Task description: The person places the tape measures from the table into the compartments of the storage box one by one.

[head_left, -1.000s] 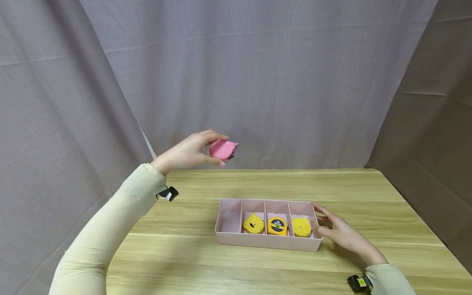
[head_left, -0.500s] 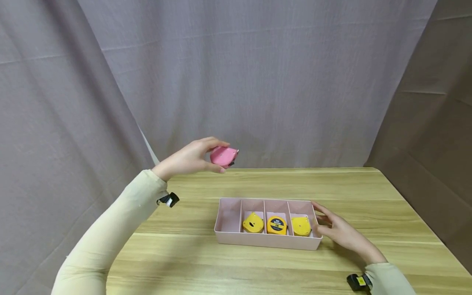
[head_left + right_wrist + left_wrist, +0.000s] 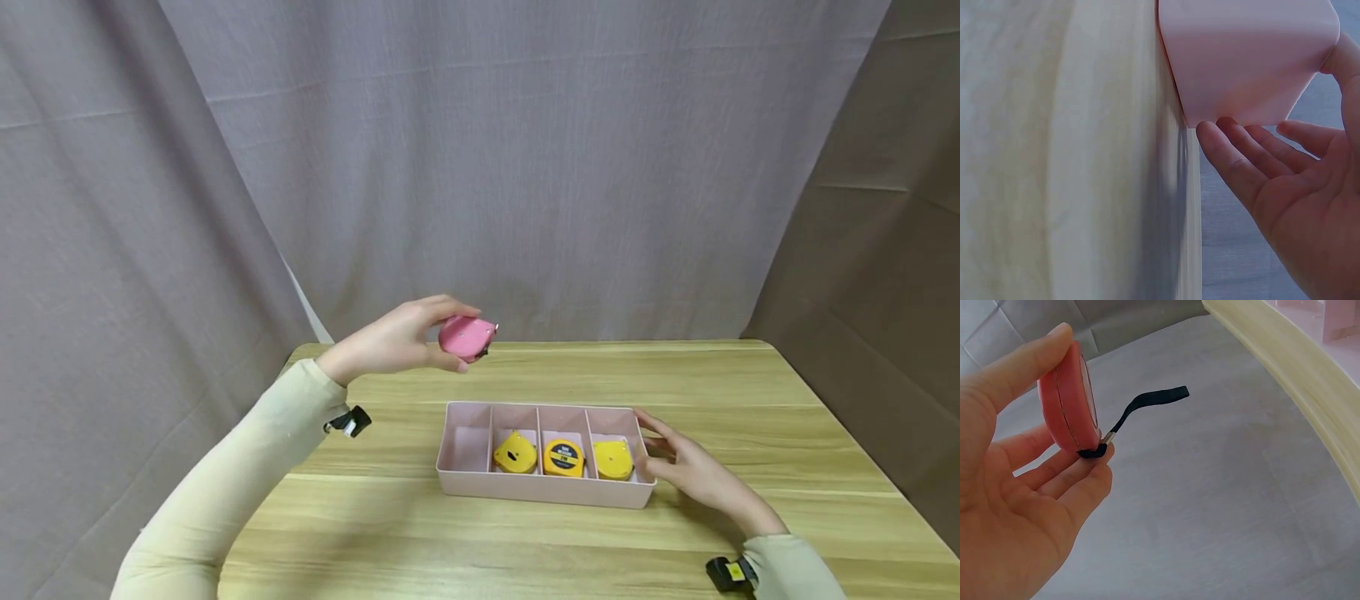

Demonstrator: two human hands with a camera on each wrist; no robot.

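So our left hand (image 3: 390,342) has the pink tape measure (image 3: 467,336) pinched between thumb and fingers, up in the air over the back of the worktop (image 3: 750,400), behind the pink tray (image 3: 540,490) and well apart from it. From the left wrist view the case sits on edge in our grip with its black strap (image 3: 1147,403) sticking out sideways. Our right hand (image 3: 686,471) rests flat against the tray's right end, fingers relaxed and straight, not gripping anything. The tray has four compartments: the leftmost holds nothing, and the other three each hold a yellow tape measure (image 3: 563,458).
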